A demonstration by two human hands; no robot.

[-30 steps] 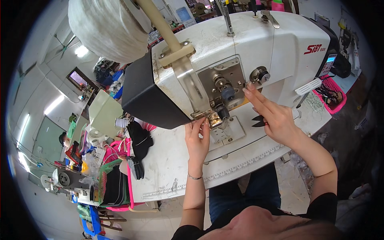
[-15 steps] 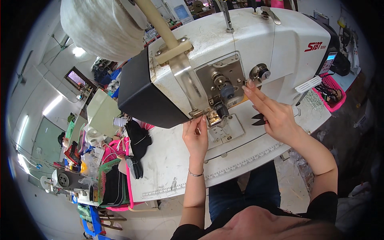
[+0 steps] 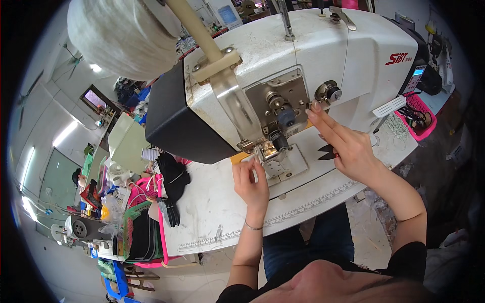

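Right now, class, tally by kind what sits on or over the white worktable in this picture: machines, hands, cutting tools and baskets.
Sewing machine: 1
Hands: 2, left hand and right hand
Black thread snips: 1
Pink basket: 1
Total: 5

Our hands at the sewing machine's needle

We see the white sewing machine [image 3: 303, 65], scuffed and upright on the table [image 3: 212, 202], its needle area [image 3: 270, 149] near centre. At 7 o'clock of it our left hand [image 3: 251, 183] pinches there; at 3 o'clock our right hand [image 3: 348, 146] stretches its fingers [image 3: 318, 116] toward the metal faceplate [image 3: 283, 101].
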